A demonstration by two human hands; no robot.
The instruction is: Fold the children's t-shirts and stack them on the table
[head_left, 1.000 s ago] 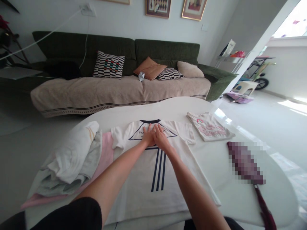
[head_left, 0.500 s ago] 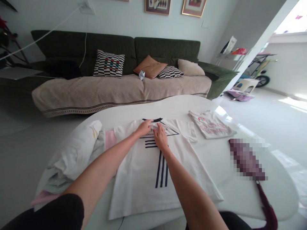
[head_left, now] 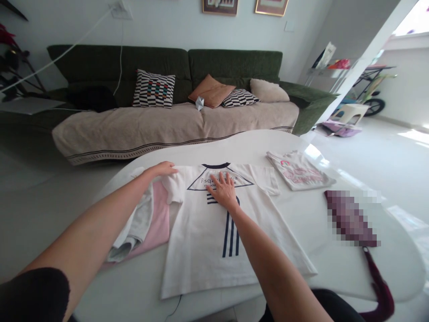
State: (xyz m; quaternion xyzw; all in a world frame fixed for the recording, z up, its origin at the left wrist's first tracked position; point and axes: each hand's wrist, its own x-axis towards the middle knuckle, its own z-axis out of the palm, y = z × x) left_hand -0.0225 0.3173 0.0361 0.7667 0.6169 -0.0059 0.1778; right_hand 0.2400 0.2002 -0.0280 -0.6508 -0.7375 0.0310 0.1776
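A white T-shirt [head_left: 201, 250] with a navy collar, dark lettering and navy stripes lies spread on the white table, collar away from me. My right hand [head_left: 224, 191] rests flat on its chest, fingers spread over the lettering. At the shirt's left shoulder, my left hand [head_left: 163, 169] has its fingers closed on the top of the short sleeve [head_left: 174, 187], which looks a little bunched. Under my left forearm are a pink cloth [head_left: 161, 219] and a pile of white and grey clothes [head_left: 134, 228], partly hidden by the arm.
On the table's [head_left: 288, 237] right side lies a folded white top [head_left: 300, 172] with pink print. Nearer me, a maroon piece [head_left: 351, 219] is blurred out, a dark red strip trailing from it. Behind the table stands a green sofa [head_left: 234, 62] with cushions and a beige cover.
My left hand has moved left from the collar to the sleeve. My right hand has spread flat on the chest. The clothes pile on the left has shifted, showing more pink cloth.
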